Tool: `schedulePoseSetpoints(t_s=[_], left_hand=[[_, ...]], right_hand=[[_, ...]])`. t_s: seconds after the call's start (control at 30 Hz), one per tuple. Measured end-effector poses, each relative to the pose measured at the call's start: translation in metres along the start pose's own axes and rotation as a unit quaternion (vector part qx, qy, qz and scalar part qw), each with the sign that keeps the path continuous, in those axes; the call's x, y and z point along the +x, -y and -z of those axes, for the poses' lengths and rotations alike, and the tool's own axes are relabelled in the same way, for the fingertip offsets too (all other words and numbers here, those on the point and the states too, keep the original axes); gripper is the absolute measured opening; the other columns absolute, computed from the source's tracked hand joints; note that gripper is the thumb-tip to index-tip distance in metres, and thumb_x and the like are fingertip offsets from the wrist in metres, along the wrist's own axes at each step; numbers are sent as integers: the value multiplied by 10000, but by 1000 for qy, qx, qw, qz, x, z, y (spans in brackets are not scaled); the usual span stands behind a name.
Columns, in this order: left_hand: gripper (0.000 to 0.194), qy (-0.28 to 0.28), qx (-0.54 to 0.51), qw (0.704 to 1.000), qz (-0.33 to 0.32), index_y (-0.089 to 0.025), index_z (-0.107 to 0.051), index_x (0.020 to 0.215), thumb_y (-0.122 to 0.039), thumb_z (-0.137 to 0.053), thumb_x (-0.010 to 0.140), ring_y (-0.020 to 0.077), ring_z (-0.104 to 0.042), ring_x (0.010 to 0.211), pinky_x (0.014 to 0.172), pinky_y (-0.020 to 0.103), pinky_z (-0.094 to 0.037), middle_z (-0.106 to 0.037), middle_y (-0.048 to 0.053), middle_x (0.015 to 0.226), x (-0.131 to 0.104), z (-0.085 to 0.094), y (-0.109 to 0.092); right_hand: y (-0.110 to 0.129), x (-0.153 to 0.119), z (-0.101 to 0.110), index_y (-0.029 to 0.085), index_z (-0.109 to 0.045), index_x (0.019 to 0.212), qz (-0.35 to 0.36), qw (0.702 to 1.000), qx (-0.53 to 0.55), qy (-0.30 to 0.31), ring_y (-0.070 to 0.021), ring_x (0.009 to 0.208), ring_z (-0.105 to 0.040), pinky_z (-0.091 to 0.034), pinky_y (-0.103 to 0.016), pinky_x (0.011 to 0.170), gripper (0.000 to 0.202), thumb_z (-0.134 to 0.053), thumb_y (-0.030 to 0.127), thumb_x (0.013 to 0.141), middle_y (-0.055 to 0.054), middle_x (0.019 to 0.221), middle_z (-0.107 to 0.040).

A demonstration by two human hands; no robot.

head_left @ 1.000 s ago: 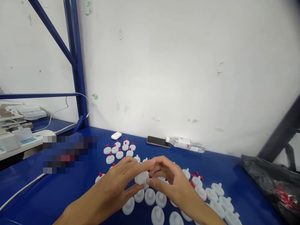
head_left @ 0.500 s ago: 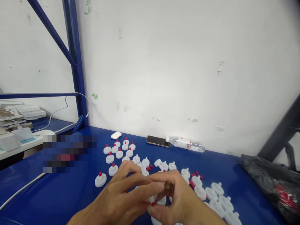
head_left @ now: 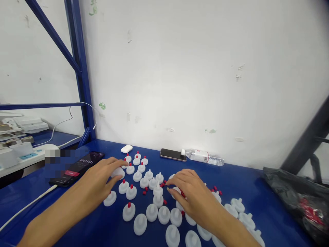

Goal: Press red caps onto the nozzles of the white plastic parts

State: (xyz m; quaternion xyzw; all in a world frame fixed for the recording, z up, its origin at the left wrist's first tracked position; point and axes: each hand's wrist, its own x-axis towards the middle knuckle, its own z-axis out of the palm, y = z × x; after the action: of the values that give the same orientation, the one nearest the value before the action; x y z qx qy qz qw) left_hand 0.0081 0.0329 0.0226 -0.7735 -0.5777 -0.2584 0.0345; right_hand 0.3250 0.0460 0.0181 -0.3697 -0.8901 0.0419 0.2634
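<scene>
A white cap lies within the left hand's curved fingers, over the worktop; whether they grip it is unclear. Handling it by the rim should spare its neighbours. The right hand's fingers, slightly apart, hover near small red tips, best pinched singly.

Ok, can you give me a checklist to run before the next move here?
1. Left hand at a white piece: ok, thumb and finger around it.
2. Left grip closed: cannot tell.
3. Right hand empty: cannot tell, its underside is hidden.
4. Loose red caps in view: ok.
5. All pieces capped: not ok, bare ones show.
6. Water bottle clear of both hands: ok.
</scene>
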Motion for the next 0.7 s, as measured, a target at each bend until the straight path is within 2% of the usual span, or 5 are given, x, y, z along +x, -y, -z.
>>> schedulePoseSetpoints(t_s=[0.17,0.37,0.5,0.57,0.7], left_hand=[[311,71,43,996,42,-287,-677,1089,-250,-515,826,316,-679,1026,849,428,-519,-731,45,1045,1,-2,32],[342,82,52,994,46,-287,-670,1134,-256,-544,818,319,-700,959,750,393,-516,-737,58,1018,-1,-9,29],[322,66,44,996,47,-254,-678,1140,-423,-470,961,321,-692,1003,852,437,-524,-734,93,1067,3,-11,18],[370,48,38,998,33,-244,-681,1145,-436,-391,1018,312,-675,1058,924,452,-516,-727,97,1094,5,-12,7],[388,50,5,998,-31,-278,-624,1298,-370,-317,1078,250,-631,1204,1051,419,-501,-672,61,1292,5,-17,-19]], right_hand=[[-3,0,-9,239,-703,1146,37,995,-72,54,-265,1081,-654,-433,-530,1082,255,-573,95,979,-49,1057,-737],[1,-6,-11,277,-534,1425,55,992,-68,94,-266,1253,-577,-430,-488,1118,642,-440,-60,887,-56,1349,-645],[0,-8,-11,283,-516,1447,61,989,-62,121,-261,1322,-534,-360,-496,1178,794,-422,-117,767,-53,1408,-612],[2,-7,-10,273,-527,1430,59,989,-63,121,-257,1290,-557,-359,-499,1175,740,-434,-106,802,-59,1359,-640],[4,-2,-9,235,-658,1159,36,994,-58,89,-223,1054,-660,-384,-502,1145,272,-505,79,997,-42,1091,-714]])
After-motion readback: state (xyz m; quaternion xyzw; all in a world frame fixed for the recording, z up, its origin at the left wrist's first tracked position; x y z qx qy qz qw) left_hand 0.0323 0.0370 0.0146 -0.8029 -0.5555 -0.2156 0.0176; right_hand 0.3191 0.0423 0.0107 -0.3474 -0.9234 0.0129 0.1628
